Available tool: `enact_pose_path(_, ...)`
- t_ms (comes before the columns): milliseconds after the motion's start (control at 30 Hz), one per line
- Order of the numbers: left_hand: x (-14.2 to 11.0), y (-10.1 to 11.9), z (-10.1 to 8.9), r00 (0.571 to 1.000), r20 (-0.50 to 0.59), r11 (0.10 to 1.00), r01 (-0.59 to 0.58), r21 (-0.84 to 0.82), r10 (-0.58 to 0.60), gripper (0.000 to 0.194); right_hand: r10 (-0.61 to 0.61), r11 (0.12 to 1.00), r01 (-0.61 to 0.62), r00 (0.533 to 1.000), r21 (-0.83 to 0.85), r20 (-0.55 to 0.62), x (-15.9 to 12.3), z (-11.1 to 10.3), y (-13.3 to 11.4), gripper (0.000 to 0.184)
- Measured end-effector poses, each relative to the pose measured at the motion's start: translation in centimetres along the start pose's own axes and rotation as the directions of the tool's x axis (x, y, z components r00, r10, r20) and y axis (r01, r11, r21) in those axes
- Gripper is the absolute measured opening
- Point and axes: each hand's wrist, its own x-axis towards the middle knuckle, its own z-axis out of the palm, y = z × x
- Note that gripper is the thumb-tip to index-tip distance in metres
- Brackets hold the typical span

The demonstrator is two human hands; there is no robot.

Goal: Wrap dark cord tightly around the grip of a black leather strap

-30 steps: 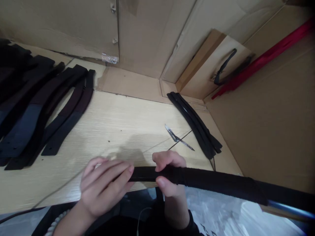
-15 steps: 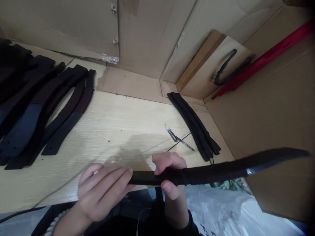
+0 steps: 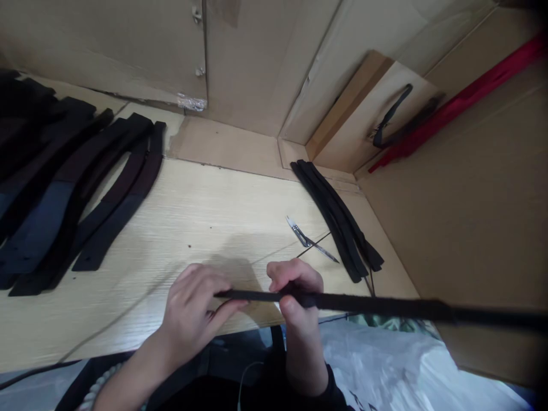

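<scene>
A long, dark, narrow strip [image 3: 381, 306] lies across my front, seen nearly edge-on, and its right end is blurred. My right hand [image 3: 299, 285] is closed around it left of its middle, the thumb on the near side. The thin left end sits between the thumb and fingers of my left hand [image 3: 194, 302]. Beyond my right hand, on the tabletop [image 3: 231, 200], lie small thread snips [image 3: 310, 240]. A thin dark cord [image 3: 312, 244] passes under or beside them.
Several black curved strips [image 3: 331, 211] lie together at the right by the cardboard side wall [image 3: 479, 228]. A larger heap of dark curved strips [image 3: 103, 188] covers the left. A red strip [image 3: 462, 105] hangs on the wall. White plastic [image 3: 394, 365] lies below the table's edge.
The held strip has been turned from its broad face to its narrow edge. My left hand has shifted right and up, now pinching the end with the thumb underneath.
</scene>
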Motion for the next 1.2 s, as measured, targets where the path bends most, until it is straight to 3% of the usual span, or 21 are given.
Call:
enact_pose_path(100, -0.1, 0.0, 0.3, 0.996, -0.071, 0.998, -0.051, -0.036, 0.048, 0.013, -0.081, 0.997, 0.081, 0.997, -0.002, 0.022, -0.1, 0.0, 0.1, 0.025)
enact_pose_path(167, 0.4, 0.2, -0.2, 1.0, 0.017, 0.997, -0.022, -0.076, 0.023, 0.01, -0.147, 0.989, 0.147, 0.989, 0.011, 0.017, 0.0, 0.0, 0.4, 0.029)
enact_pose_path(300, 1.4, 0.6, -1.3, 0.966, 0.257, 0.989, 0.074, -0.126, -0.039, 0.029, -0.253, 0.967, 0.253, 0.967, -0.008, 0.007, 0.8, 0.0, 0.6, 0.037)
enact_pose_path(433, 1.1, 0.8, -1.1, 0.938, 0.331, 0.984, 0.142, -0.107, -0.099, 0.015, -0.255, 0.966, 0.254, 0.967, -0.038, 0.001, 1.3, 0.1, -0.1, 0.039)
enact_pose_path(567, 0.4, 0.9, 0.0, 0.973, 0.197, 0.992, 0.128, -0.017, -0.122, 0.012, -0.091, 0.99, 0.09, 0.996, -0.107, -0.004, 0.7, -0.1, -0.4, 0.035)
enact_pose_path(700, 0.1, 0.8, 0.2, 0.998, 0.004, 0.996, 0.059, 0.07, -0.059, 0.017, -0.081, 0.995, 0.077, 0.993, -0.062, -0.08, -0.1, -0.5, 0.6, 0.032)
enact_pose_path(800, 0.6, 0.7, -0.3, 0.995, 0.09, 0.997, 0.046, 0.066, -0.052, 0.022, -0.097, 0.994, 0.092, 0.991, -0.059, -0.089, -0.1, -0.9, 1.5, 0.042)
enact_pose_path(933, 1.7, 0.9, -1.4, 0.937, 0.349, 1.0, 0.026, -0.009, -0.021, 0.018, -0.162, 0.987, 0.161, 0.986, -0.018, -0.026, 0.3, -1.2, 1.6, 0.043)
enact_pose_path(1067, 2.6, 1.8, -2.0, 0.816, 0.577, 0.968, 0.174, -0.179, -0.04, 0.01, -0.135, 0.991, 0.133, 0.989, 0.029, 0.062, 0.5, -1.5, 0.7, 0.033)
enact_pose_path(1133, 2.8, 2.3, -1.9, 0.772, 0.633, 0.94, 0.256, -0.227, -0.057, 0.005, -0.1, 0.995, 0.097, 0.988, 0.031, 0.116, 0.4, -1.7, 0.2, 0.029)
enact_pose_path(1200, 3.0, 2.7, -1.4, 0.762, 0.645, 0.916, 0.296, -0.27, -0.056, 0.004, -0.065, 0.998, 0.062, 0.985, 0.025, 0.158, 0.2, -1.7, -0.3, 0.023)
